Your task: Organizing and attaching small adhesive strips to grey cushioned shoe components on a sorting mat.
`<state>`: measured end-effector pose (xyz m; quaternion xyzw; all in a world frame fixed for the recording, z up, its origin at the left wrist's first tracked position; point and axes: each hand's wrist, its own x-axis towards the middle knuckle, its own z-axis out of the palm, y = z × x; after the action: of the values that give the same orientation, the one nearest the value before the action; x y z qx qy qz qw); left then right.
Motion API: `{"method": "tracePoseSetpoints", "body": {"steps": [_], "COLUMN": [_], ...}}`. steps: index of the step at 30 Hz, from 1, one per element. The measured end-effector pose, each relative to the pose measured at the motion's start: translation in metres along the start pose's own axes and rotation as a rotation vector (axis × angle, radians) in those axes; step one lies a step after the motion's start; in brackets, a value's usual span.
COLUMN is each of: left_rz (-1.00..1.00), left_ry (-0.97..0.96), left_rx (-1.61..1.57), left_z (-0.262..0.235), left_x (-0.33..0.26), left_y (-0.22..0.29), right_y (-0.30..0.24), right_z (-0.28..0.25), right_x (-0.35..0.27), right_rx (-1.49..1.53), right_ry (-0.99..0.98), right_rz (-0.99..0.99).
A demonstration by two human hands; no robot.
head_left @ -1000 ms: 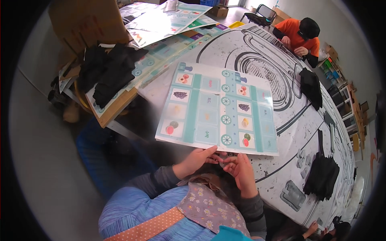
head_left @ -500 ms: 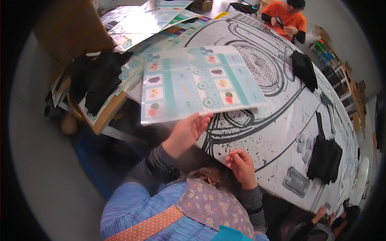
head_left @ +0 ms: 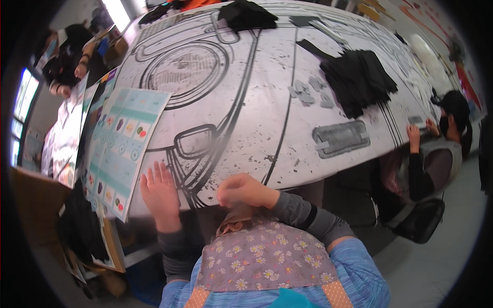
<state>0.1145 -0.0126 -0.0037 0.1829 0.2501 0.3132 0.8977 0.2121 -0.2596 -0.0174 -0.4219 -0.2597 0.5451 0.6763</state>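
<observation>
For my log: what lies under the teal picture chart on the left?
The teal picture chart rests on the printed table cover and overlaps other sheets to its left. Whatever it covers is hidden.

One wide fisheye view looks steeply down from the person's head, close over the chest and forearms. It faces across the printed tabletop (head_left: 267, 102), whose edges bow toward the dark round rim, with seated people at the margins.

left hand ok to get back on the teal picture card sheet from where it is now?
Probably yes. The left hand is open, fingers spread, at the table edge, just right of the teal picture card sheet. Nothing lies between them; the sheet's near corner lies beside the hand. The right hand is closed, off to the other side.
</observation>
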Motion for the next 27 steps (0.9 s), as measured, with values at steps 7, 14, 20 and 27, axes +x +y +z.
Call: {"method": "tracePoseSetpoints", "body": {"steps": [7,14,20,27], "left_rz": [0.545,0.636,-0.111,-0.298], "left_ry": [-0.462,-0.471,-0.747,-0.713], "left_rx": [0.300,0.101,-0.312,-0.587], "left_z": [0.054,0.112,0.120,0.117], "left_x": [-0.047,-0.037,-0.043,-0.047], "left_y": [-0.102,-0.072,-0.049,-0.049], "right_y": [0.022,-0.028,-0.028,-0.028], "right_z": [0.021,0.085,0.056,0.058], "right_x": [0.045,0.015,-0.015,-0.016], "right_rx": [-0.580,-0.759,-0.281,-0.565], "right_ry": [0.435,0.090,0.192,0.586], "right_rz": [-0.689,-0.940,-0.829,-0.780]}}
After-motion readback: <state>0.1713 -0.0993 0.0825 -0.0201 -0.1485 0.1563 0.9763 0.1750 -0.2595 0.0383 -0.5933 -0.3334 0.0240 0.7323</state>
